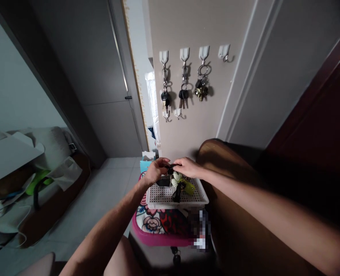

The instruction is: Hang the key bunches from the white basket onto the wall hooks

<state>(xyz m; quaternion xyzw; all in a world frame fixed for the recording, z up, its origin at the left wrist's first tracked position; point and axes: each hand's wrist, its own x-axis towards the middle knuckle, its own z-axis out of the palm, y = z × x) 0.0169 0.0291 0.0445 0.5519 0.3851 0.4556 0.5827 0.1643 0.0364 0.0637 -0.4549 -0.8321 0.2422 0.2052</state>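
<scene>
Head view: left hand (155,171) and right hand (186,167) hold 1 dark item (170,168).

Left hand (155,171), frame centre: bare. Right hand (187,168), just beside: bare. Left forearm (109,217), lower left: bare, tapering to wrist. Right forearm (256,201), lower right: bare, blurred toward frame edge. Bare leg (123,258), bottom edge, rounded.

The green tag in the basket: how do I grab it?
Pinch its right end from above, I'd say: the green tag pokes out rightward there, past the white charm beside it, and the basket is open on top.
</scene>
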